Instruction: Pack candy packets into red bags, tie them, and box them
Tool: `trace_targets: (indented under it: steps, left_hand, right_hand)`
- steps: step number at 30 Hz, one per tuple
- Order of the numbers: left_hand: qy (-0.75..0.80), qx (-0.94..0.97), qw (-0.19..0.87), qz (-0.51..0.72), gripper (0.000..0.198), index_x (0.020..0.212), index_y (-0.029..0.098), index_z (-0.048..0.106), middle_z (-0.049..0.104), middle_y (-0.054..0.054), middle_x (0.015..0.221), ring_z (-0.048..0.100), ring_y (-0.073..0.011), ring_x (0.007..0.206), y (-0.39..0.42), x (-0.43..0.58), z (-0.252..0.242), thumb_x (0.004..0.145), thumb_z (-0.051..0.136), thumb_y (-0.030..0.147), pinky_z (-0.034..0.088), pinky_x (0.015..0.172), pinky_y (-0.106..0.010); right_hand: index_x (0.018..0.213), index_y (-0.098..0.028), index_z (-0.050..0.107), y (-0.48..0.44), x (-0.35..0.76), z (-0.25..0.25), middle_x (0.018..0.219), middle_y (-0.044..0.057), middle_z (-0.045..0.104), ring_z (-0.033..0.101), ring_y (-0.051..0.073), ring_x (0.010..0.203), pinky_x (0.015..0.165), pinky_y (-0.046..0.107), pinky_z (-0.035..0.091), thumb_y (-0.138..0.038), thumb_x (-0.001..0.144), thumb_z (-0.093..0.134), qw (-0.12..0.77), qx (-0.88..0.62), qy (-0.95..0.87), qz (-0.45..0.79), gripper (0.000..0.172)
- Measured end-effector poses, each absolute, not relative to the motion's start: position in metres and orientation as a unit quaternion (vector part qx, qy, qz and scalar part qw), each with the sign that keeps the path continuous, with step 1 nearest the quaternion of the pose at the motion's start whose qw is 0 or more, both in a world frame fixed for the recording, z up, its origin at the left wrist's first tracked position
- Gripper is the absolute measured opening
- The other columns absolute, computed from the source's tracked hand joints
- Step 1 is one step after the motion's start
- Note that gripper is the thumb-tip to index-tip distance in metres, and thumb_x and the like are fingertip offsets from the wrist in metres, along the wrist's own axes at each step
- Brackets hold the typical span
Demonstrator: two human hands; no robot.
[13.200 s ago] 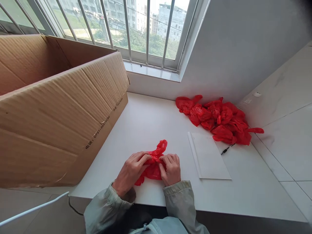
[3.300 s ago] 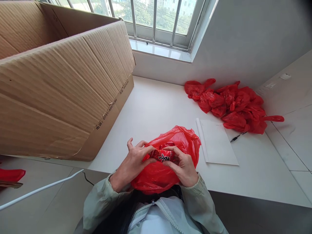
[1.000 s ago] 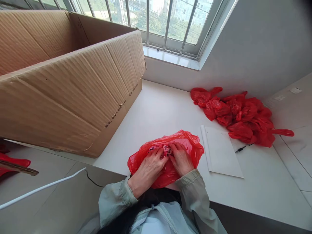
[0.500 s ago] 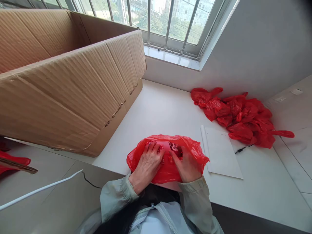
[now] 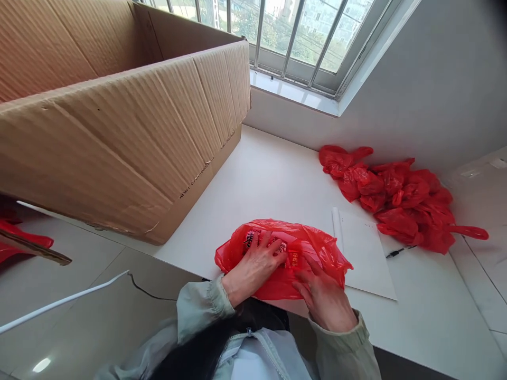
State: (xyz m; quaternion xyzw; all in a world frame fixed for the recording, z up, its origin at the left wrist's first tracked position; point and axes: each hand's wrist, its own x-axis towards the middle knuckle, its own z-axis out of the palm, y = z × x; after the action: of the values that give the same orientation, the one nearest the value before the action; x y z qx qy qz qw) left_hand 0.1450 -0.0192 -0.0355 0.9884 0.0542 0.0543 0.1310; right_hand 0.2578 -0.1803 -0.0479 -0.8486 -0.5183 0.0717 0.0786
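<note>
A red plastic bag (image 5: 317, 240) lies with its mouth spread at the near edge of the white table. Small printed red packets (image 5: 293, 258) show inside it, their kind too unclear to name. My left hand (image 5: 253, 269) reaches into the bag, its spread fingers resting over packets. At the bag's near right side is my right hand (image 5: 327, 295), fingers apart and pointing into the opening. Its fingertips lie against the red plastic, and nothing shows in its grasp.
A big open cardboard box (image 5: 158, 142) stands on the left. Crumpled red bags (image 5: 396, 195) are heaped along the wall at the right. A white sheet or pad (image 5: 368, 258) lies right of my bag, beside a black cable end (image 5: 398, 252). A barred window (image 5: 301, 42) is behind.
My right hand has drawn back from the packets toward the bag's near right side. My left hand has shifted over the packets, and more of them show at the left. The view has shifted slightly.
</note>
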Motion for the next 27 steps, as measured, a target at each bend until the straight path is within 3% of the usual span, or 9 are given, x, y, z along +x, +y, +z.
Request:
trace_targets:
  steps: [3, 7, 11, 16, 22, 27]
  left_hand:
    - [0.055, 0.990, 0.118, 0.049, 0.019, 0.105, 0.018, 0.058, 0.055, -0.009, 0.124, 0.051, -0.0276, 0.115, -0.014, 0.142, -0.037, 0.093, 0.048, 0.008, 0.042, 0.095, -0.044]
    - [0.046, 0.992, 0.103, 0.055, 0.019, 0.106, 0.016, 0.058, 0.055, -0.010, 0.123, 0.048, -0.0280, 0.120, -0.013, 0.143, -0.039, 0.093, 0.046, 0.007, 0.042, 0.097, -0.043]
    - [0.028, 0.991, 0.111, 0.071, 0.013, 0.101, 0.015, 0.059, 0.057, -0.010, 0.118, 0.039, -0.0331, 0.129, -0.025, 0.154, -0.049, 0.094, 0.049, 0.012, 0.042, 0.098, -0.046]
    - [0.026, 0.992, 0.094, 0.075, 0.017, 0.105, 0.014, 0.057, 0.060, -0.011, 0.110, 0.050, -0.0286, 0.116, -0.035, 0.164, -0.060, 0.092, 0.047, 0.007, 0.040, 0.100, -0.048]
    - [0.019, 0.990, 0.112, 0.087, 0.020, 0.108, 0.014, 0.055, 0.062, -0.010, 0.110, 0.051, -0.0267, 0.118, -0.034, 0.160, -0.060, 0.091, 0.049, 0.005, 0.039, 0.102, -0.047]
    - [0.027, 0.989, 0.140, 0.049, 0.028, 0.117, 0.014, 0.054, 0.061, -0.012, 0.123, 0.039, -0.0310, 0.135, -0.034, 0.158, -0.060, 0.091, 0.048, 0.004, 0.036, 0.106, -0.052]
  right_hand:
    - [0.067, -0.021, 0.071, -0.181, 0.257, -0.052, 0.143, 0.009, 0.049, 0.058, 0.034, 0.115, 0.076, 0.042, 0.053, -0.025, 0.087, 0.058, 0.055, -0.851, -0.521, 0.050, 0.024]
    - [0.062, -0.021, 0.069, -0.177, 0.254, -0.051, 0.139, 0.009, 0.054, 0.054, 0.034, 0.119, 0.084, 0.044, 0.051, -0.025, 0.087, 0.058, 0.058, -0.850, -0.523, 0.032, 0.027]
    - [0.074, -0.021, 0.071, -0.174, 0.256, -0.052, 0.126, 0.010, 0.063, 0.057, 0.030, 0.113, 0.082, 0.040, 0.051, -0.020, 0.089, 0.054, 0.064, -0.858, -0.508, 0.040, 0.023]
    - [0.100, -0.022, 0.069, -0.163, 0.262, -0.059, 0.100, 0.010, 0.069, 0.061, 0.025, 0.097, 0.073, 0.035, 0.051, -0.015, 0.091, 0.042, 0.097, -0.890, -0.444, 0.039, 0.029]
    - [0.113, -0.018, 0.062, -0.148, 0.263, -0.069, 0.106, 0.013, 0.066, 0.060, 0.028, 0.095, 0.075, 0.038, 0.049, -0.012, 0.084, 0.048, 0.090, -0.912, -0.397, 0.045, 0.032]
    - [0.110, -0.017, 0.061, -0.144, 0.261, -0.072, 0.103, 0.014, 0.066, 0.062, 0.027, 0.091, 0.075, 0.038, 0.047, -0.011, 0.086, 0.043, 0.122, -0.912, -0.390, 0.045, 0.031]
